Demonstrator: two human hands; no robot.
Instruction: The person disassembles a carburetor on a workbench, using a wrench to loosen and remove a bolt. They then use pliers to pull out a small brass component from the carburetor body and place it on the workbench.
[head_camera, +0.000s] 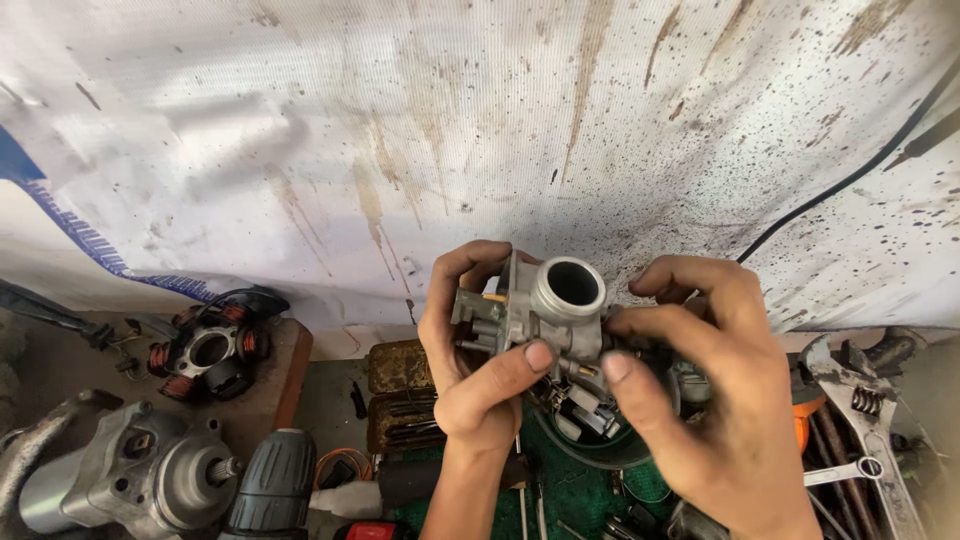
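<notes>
I hold a small metal carburetor (535, 310) up in front of me with both hands, above a cluttered workbench. My left hand (470, 370) wraps around its left side, fingers curled closed behind the body and the thumb pressed across the front, just below the round open throat that faces up toward me. My right hand (710, 390) closes on its right side: the thumb tip meets the lower front edge close beside my left thumb, and the other fingers bend over the top and back. The carburetor sits squarely between my two thumbs and is gripped by both hands.

Behind my fingers hangs a white sheet (450, 130) spattered with dark and brown stains, with a black cable (850, 180) running across it above my right hand. Below and left of my left hand lies a stator ring with copper windings (210, 348), and lower still a grey starter motor (140, 475). Beneath my wrists is a green mat (575, 490) strewn with small parts I cannot make out. Just right of my right hand lies an adjustable wrench (860, 420), partly hidden behind it.
</notes>
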